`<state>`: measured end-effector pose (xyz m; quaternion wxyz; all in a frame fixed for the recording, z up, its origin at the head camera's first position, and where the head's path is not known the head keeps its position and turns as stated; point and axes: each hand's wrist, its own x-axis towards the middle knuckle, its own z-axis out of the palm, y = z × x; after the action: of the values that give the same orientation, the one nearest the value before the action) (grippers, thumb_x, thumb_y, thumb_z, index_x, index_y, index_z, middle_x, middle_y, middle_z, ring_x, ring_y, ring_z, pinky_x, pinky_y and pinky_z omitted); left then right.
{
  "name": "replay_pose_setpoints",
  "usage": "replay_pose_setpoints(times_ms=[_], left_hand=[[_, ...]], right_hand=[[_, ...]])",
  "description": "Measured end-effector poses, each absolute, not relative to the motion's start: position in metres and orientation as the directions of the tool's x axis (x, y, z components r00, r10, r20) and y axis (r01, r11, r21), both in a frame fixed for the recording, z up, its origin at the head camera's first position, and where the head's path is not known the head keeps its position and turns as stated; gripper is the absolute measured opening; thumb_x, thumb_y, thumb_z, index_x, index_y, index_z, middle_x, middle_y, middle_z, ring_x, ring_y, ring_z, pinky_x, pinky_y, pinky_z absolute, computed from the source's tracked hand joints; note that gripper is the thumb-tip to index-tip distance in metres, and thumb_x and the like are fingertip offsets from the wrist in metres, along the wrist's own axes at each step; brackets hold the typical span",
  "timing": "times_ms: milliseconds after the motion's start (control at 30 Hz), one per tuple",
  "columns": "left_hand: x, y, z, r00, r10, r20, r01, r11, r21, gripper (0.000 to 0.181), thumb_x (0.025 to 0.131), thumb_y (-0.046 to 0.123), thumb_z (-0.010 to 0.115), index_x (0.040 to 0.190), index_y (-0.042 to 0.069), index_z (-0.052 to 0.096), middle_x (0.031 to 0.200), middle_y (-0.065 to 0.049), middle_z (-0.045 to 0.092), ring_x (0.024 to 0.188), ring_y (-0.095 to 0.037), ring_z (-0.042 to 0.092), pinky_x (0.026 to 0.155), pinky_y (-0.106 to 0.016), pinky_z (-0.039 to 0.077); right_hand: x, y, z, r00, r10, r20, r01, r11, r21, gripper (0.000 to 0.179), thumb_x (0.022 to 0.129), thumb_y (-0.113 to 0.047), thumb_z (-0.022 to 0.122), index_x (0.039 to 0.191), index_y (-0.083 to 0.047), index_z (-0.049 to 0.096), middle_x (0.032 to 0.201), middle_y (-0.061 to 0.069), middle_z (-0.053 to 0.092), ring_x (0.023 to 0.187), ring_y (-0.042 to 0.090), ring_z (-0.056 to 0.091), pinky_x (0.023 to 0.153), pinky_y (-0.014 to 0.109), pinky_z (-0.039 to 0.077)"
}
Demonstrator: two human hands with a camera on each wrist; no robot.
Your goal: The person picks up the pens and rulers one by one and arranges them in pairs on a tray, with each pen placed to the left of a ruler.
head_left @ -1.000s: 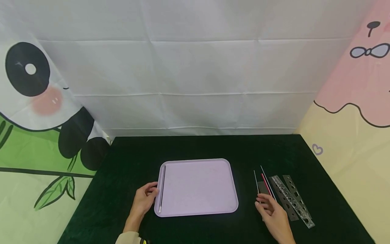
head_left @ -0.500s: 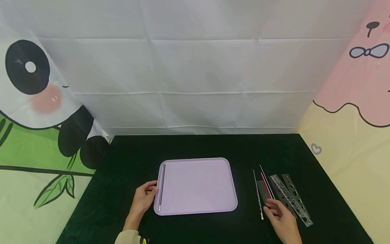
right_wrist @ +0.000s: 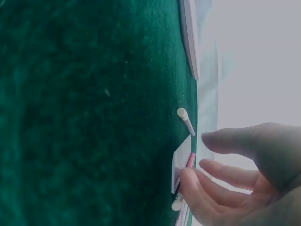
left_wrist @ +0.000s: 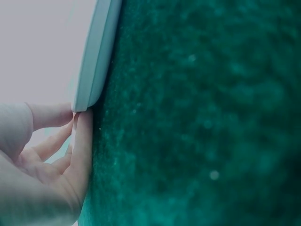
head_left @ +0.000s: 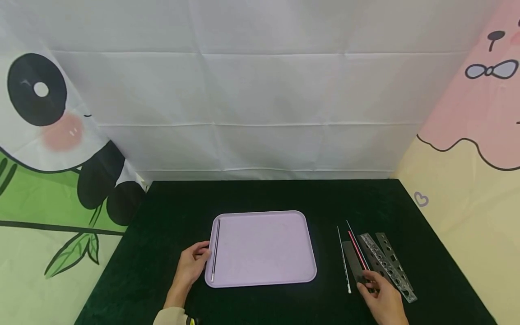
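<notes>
In the head view my left hand (head_left: 191, 264) holds the left edge of a lilac tray (head_left: 264, 248). Its thumb lies on the rim and a finger reaches below, as the left wrist view shows. Along the tray's left side lies a dark pencil (head_left: 216, 250). My right hand (head_left: 381, 293) is over the near ends of a red pencil (head_left: 357, 250) and a thin silvery pencil beside it. Thumb and fingers stand apart there, with nothing pinched between them; whether a fingertip touches the pencils I cannot tell. A silvery pencil (head_left: 344, 262) lies to the left of this hand.
A grey flat strip (head_left: 352, 262) lies beneath the red pencil. Perforated stencil rulers (head_left: 383, 259) (head_left: 395, 259) slant to its right. Dark green cloth covers the table (head_left: 260, 196), with a white curtain (head_left: 268, 90) behind it.
My right hand has left the left-hand silvery pencil, which now lies fully visible, and moved right and nearer, along the red pencil. The left hand stays at the tray.
</notes>
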<state>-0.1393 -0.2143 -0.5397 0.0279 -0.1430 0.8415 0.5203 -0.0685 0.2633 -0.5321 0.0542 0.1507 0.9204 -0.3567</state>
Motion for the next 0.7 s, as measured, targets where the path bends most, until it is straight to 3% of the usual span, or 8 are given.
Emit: replay_pose_setpoints(times_ms=[300, 700], left_hand=[[-0.141, -0.214, -0.541, -0.961, -0.207, -0.185, -0.258, 0.423, 0.869, 0.035, 0.102, 0.008, 0.059, 0.136, -0.001, 0.061, 0.115, -0.018, 0.064, 0.093, -0.025, 0.061, 0.078, -0.032, 0.05], [-0.141, -0.215, -0.544, -0.962, -0.211, -0.174, -0.251, 0.426, 0.869, 0.035, 0.102, 0.008, 0.06, 0.135, -0.001, 0.061, 0.114, -0.018, 0.065, 0.092, -0.025, 0.062, 0.078, -0.032, 0.051]], right_hand=[[-0.072, 0.265, -0.529, -0.955, 0.21, -0.209, 0.294, 0.759, -0.581, 0.041, 0.089, -0.008, 0.076, 0.123, 0.01, 0.061, 0.108, 0.025, 0.068, 0.089, 0.03, 0.066, 0.075, 0.047, 0.054], [-0.08, 0.267, -0.528, -0.962, 0.178, -0.206, 0.261, 0.817, -0.514, 0.045, 0.081, -0.008, 0.084, 0.117, 0.008, 0.064, 0.102, 0.017, 0.068, 0.088, 0.03, 0.065, 0.077, 0.053, 0.051]])
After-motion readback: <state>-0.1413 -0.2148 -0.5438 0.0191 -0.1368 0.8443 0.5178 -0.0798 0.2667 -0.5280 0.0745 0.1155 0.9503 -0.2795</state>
